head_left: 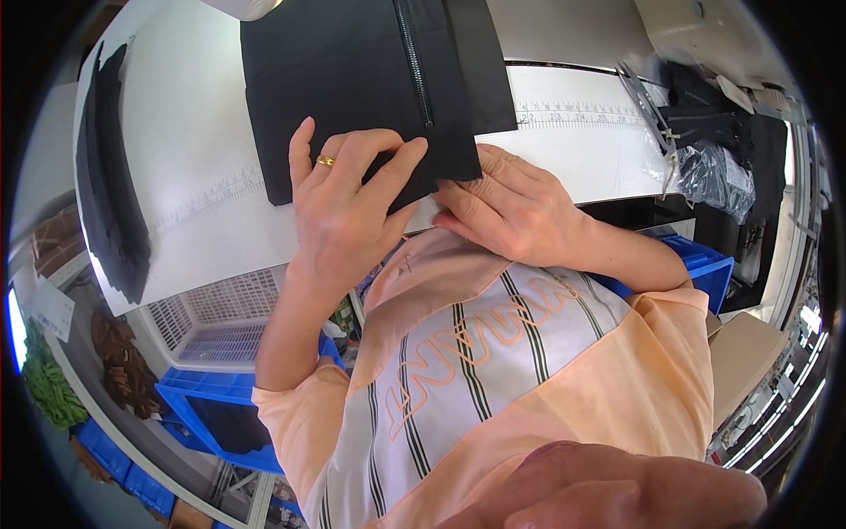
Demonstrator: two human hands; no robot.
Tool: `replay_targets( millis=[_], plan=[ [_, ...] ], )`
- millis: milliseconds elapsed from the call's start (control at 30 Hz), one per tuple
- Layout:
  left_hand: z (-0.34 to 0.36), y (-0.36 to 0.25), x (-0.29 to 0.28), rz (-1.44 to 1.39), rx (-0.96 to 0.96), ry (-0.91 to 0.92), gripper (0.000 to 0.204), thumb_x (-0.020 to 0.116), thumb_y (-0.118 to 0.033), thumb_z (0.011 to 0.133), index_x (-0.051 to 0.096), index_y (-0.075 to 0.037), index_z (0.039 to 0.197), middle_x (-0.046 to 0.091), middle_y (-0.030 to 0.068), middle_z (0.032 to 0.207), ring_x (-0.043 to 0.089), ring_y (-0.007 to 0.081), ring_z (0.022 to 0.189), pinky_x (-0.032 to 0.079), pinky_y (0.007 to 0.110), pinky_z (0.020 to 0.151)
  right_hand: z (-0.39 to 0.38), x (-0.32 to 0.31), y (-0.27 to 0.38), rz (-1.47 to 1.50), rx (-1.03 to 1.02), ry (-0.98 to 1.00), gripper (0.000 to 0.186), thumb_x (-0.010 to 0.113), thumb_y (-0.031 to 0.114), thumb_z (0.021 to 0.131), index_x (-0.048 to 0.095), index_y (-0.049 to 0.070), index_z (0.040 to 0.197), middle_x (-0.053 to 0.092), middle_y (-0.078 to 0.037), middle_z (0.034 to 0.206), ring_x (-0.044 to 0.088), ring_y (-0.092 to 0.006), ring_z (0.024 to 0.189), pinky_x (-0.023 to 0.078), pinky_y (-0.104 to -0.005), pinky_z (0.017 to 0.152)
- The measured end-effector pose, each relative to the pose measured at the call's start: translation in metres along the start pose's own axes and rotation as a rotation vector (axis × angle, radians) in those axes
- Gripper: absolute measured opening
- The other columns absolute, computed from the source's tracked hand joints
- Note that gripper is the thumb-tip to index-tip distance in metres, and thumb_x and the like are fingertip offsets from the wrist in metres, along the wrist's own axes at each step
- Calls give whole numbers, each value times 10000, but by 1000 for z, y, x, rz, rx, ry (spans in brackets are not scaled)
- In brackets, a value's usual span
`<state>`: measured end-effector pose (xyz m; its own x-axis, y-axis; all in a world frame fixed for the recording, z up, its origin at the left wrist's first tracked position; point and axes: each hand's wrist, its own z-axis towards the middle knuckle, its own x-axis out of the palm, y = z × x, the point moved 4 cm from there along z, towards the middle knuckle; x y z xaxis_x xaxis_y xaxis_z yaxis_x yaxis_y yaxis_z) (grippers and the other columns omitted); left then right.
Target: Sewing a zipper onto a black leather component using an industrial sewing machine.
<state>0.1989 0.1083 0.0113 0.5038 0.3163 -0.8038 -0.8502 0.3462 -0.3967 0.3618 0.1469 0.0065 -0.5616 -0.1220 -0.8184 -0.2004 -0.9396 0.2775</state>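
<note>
A black fabric piece (326, 79) with a metal zipper (411, 66) lies on the white table in front of me, over another dark layer (485, 62) that shows along its right side. My left hand (344, 194), a gold ring on one finger, rests on the lower part of the fabric with its fingers apart, the index fingertip just below the zipper's end. At the lower right corner, my right hand (520, 207) pinches the fabric's edge between thumb and fingers. The right fingertips are partly hidden by the cloth.
Rulers are printed across the white table (176, 132). A stack of black fabric strips (115, 176) lies at left. Scissors (648, 110) and a plastic-wrapped bundle (718, 181) lie at right. Below the left edge stand a white crate (220, 309) and a blue crate (189, 397).
</note>
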Motion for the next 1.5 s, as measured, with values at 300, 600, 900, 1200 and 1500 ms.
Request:
replay_targets(
  millis=[300, 600, 900, 1200, 1500],
  plan=[
    [1, 0, 1, -16, -11, 21, 395, 773, -111, 581, 729, -103, 973, 584, -5, 953, 596, 174, 855, 277, 486, 1067, -1, 0, 0, 6, 1, 8, 387, 739, 205, 740, 641, -16, 1042, 656, -158, 1034, 642, -306, 1028, 540, -367, 878],
    [1, 0, 0, -14, 4, 25, 383, 777, -108, 603, 722, -93, 982, 577, -4, 968, 596, 171, 861, 283, 494, 1058, -2, 0, 0, 14, 7, 11, 411, 745, 196, 729, 633, -25, 1057, 651, -171, 1026, 644, -303, 1013, 540, -360, 867],
    [1, -1, 1, -20, 8, 27, 372, 774, -104, 621, 714, -90, 988, 594, -7, 1006, 601, 173, 883, 276, 506, 1059, 0, 0, 0, 23, 3, 6, 391, 742, 196, 745, 629, -19, 1052, 650, -169, 1022, 643, -306, 1020, 544, -359, 857],
    [0, -1, 2, -27, 9, 29, 350, 773, -110, 646, 707, -95, 989, 653, -16, 1073, 624, 171, 954, 230, 512, 1091, 0, 0, 0, 31, 20, 7, 369, 735, 197, 756, 635, -9, 1046, 653, -155, 1014, 644, -300, 1024, 548, -356, 855],
    [5, -4, 1, -14, 0, 98, 466, 781, -117, 610, 691, -97, 1067, 616, -29, 1094, 596, 177, 969, 234, 537, 1084, -1, -1, -3, 66, 10, -6, 363, 744, 195, 744, 648, 5, 1038, 654, -147, 995, 646, -280, 967, 549, -346, 818]
  ],
)
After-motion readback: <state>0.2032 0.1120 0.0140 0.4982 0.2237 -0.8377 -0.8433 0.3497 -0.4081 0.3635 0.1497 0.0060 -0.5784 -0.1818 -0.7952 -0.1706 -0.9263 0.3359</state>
